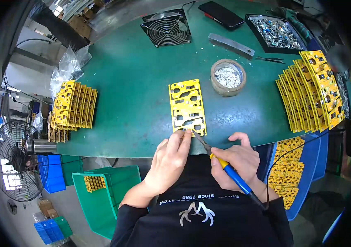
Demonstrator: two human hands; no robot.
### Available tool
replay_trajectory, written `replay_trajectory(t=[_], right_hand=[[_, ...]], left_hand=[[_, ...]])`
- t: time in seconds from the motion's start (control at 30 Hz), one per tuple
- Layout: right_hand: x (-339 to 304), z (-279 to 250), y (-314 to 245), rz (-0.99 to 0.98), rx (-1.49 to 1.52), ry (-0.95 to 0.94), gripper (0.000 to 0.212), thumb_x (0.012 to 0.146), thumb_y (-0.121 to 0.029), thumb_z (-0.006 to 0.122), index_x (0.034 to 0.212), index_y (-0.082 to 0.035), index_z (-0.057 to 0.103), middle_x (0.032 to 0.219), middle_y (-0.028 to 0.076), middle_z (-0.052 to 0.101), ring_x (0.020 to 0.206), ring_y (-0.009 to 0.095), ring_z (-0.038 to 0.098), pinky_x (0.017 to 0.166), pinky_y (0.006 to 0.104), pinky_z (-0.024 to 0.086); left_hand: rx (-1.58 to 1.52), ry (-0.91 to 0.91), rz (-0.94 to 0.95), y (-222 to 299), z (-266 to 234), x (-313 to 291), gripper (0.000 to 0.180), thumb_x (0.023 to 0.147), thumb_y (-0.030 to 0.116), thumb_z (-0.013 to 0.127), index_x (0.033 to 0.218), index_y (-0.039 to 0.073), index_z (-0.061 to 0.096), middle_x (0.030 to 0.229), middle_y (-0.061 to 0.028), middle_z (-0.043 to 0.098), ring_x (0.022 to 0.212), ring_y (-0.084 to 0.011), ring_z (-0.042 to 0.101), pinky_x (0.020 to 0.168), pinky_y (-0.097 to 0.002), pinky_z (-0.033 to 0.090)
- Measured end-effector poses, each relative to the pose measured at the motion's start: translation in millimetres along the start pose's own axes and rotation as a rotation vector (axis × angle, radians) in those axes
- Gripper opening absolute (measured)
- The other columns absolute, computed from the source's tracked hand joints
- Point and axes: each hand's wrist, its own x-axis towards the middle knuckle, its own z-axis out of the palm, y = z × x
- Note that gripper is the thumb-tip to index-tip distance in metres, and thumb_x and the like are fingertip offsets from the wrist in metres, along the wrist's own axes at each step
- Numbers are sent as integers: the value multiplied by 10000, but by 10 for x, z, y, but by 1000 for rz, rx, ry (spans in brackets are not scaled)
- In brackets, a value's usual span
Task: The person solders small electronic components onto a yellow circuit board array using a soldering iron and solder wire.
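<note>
A yellow circuit board panel (188, 108) with dark cut-outs lies flat on the green bench, in front of me. My left hand (170, 154) is at its near edge, fingers pressed together and fingertips touching the board; what they pinch, if anything, is hidden. A soldering iron (236, 179) with a blue and yellow handle is gripped in my right hand (238, 161). Its tip points up and left, reaching the near edge of the panel beside my left fingertips. A round brown pot (214, 78) of small whitish bits stands to the right beyond the panel.
Stacks of yellow boards stand at the left (74, 105) and right (307, 94). Toward the back are a fan (167, 29), a metal bar (231, 45), tweezers (270, 60) and a black tray (262, 48) of small parts. Green (108, 201) and blue bins (301, 181) sit below the bench.
</note>
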Motion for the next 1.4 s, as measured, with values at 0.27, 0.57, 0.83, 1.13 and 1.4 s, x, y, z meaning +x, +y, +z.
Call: replay_trajectory(t=[0.27, 0.57, 0.83, 1.13, 1.4], right_hand=[[76, -178, 130, 6, -194, 165, 273, 800, 12, 788, 1071, 25, 766, 808, 87, 760, 657, 198, 711, 897, 432, 528], [89, -131, 369, 84, -317, 180, 363, 871, 16, 807, 1227, 12, 741, 890, 106, 775, 785, 221, 748, 892, 403, 536], [71, 112, 292, -8, -144, 60, 501, 832, -104, 871, 1281, 27, 691, 1089, 205, 759, 957, 342, 743, 928, 469, 559], [52, 226, 212, 58, -162, -134, 853, 785, -291, 916, 1472, 38, 532, 1293, 310, 643, 1238, 498, 615, 1116, 589, 456], [109, 128, 213, 8, -152, -46, 806, 749, -157, 884, 1456, 38, 549, 1282, 266, 663, 1250, 453, 629, 1134, 588, 451]], left_hand=[[-3, -12, 8, -2, -23, 23, 608, 769, -139, 640, 1365, -23, 646, 1183, -161, 618, 962, -377, 682, 827, -455, 587], [-239, 69, 25, 83, 60, 46, 354, 894, -54, 746, 1244, -14, 707, 1129, -130, 669, 894, -331, 742, 720, -421, 620], [-406, 242, -137, 97, 46, 24, 126, 894, -15, 802, 1011, 9, 763, 1122, -99, 710, 747, -155, 678, 620, -292, 536], [-489, 327, -255, -55, -69, 6, 110, 886, -52, 785, 991, -20, 801, 955, -116, 755, 791, -177, 697, 699, -291, 543], [-503, 262, -246, -24, -75, -9, 104, 893, -32, 787, 996, -20, 799, 947, -140, 773, 805, -234, 741, 732, -315, 582]])
